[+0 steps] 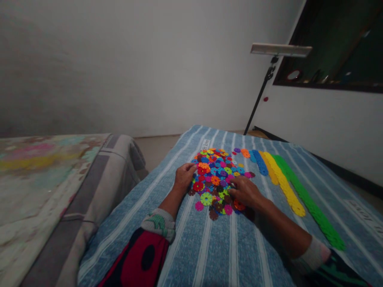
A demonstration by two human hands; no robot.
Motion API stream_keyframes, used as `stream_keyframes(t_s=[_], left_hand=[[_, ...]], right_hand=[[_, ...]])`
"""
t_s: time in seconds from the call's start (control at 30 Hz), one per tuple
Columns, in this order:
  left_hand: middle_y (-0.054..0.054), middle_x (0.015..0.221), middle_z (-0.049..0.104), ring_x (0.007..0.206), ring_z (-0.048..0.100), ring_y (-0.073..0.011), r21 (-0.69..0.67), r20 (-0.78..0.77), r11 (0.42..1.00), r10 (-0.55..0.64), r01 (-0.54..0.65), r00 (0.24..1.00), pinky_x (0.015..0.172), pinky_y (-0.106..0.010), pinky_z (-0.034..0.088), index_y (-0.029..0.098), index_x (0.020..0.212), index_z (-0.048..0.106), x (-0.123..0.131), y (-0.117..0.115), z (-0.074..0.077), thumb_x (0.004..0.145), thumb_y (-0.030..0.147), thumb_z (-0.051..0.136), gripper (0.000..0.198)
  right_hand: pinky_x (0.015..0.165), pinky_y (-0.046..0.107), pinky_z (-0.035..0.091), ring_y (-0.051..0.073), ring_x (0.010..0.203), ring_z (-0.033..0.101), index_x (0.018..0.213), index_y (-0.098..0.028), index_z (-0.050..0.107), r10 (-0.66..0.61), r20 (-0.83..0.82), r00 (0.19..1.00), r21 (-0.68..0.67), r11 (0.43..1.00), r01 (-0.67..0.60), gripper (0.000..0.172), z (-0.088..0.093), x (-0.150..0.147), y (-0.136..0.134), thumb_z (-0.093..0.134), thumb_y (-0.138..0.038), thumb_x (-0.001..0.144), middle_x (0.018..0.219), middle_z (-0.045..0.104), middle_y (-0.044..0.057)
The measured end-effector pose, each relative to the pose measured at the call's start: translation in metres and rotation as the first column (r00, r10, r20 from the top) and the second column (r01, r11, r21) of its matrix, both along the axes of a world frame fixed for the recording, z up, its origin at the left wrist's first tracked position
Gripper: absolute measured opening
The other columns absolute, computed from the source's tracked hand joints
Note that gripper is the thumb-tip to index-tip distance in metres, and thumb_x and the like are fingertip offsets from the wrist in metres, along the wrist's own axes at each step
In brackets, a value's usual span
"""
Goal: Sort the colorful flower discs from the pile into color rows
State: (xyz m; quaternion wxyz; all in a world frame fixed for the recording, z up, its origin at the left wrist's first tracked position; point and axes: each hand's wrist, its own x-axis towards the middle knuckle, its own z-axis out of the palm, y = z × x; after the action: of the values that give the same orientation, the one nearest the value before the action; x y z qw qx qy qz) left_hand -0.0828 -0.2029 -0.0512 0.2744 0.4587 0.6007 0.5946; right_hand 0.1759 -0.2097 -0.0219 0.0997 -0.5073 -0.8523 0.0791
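Basically, you are working over a blue cloth with pale stripes (221, 247), spread on a raised surface that runs away from you toward a pale wall (134, 67). On your left, a patterned cover (38, 207) lies on a second surface, with a grey checked cloth (125, 153) draped down its side. Beyond the far right part of your cloth, a dark pole (257, 100) leans up to a long, flat bar (281, 50), beside a dark window (335, 52).

Both your forearms reach forward. Your left hand (184, 176) rests at the left edge of a heap of colored notched discs (215, 180), thumb and fingertips drawn close together. Your right hand (245, 192) comes in from the other side, fingers bent, with index and thumb slightly apart among the pieces. You cannot tell from this view whether either hand grips a disc.

The heap lies directly on the cloth between your hands, colors mixed and pieces overlapping. To its right, discs lie overlapped in single-color rows: a long green row (311, 203), a yellow row (285, 185), a shorter amber row (269, 169) and a blue row (261, 163). Near their far ends sit a few orange discs (245, 153).
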Motion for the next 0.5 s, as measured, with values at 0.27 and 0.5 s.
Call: stream_keyframes(t_s=[0.27,0.5], left_hand=[[-0.005,0.081,0.074,0.081,0.064,-0.0213,0.010,0.120,1.000,0.007,-0.008,0.993,0.079,-0.032,0.047,0.015,0.083,0.077,0.001,-0.004,0.002,0.066,0.041,0.068,0.032],[-0.002,0.072,0.069,0.069,0.058,-0.0161,-0.026,0.226,1.000,-0.003,0.009,0.974,0.065,-0.027,0.044,0.015,0.080,0.076,0.005,-0.008,0.006,0.065,0.044,0.068,0.033]], right_hand=[[0.097,0.031,0.037,0.022,0.114,0.051,0.116,-0.022,0.066,0.277,-0.006,0.961,0.071,0.959,-0.276,0.032,0.005,-0.049,0.008,0.062,-0.033,0.087,0.124,0.060,0.008],[0.083,0.032,0.041,0.020,0.091,0.058,0.089,-0.019,0.071,0.279,0.057,0.959,0.104,0.953,-0.284,0.020,0.001,-0.044,-0.001,0.056,-0.032,0.091,0.093,0.064,0.008]])
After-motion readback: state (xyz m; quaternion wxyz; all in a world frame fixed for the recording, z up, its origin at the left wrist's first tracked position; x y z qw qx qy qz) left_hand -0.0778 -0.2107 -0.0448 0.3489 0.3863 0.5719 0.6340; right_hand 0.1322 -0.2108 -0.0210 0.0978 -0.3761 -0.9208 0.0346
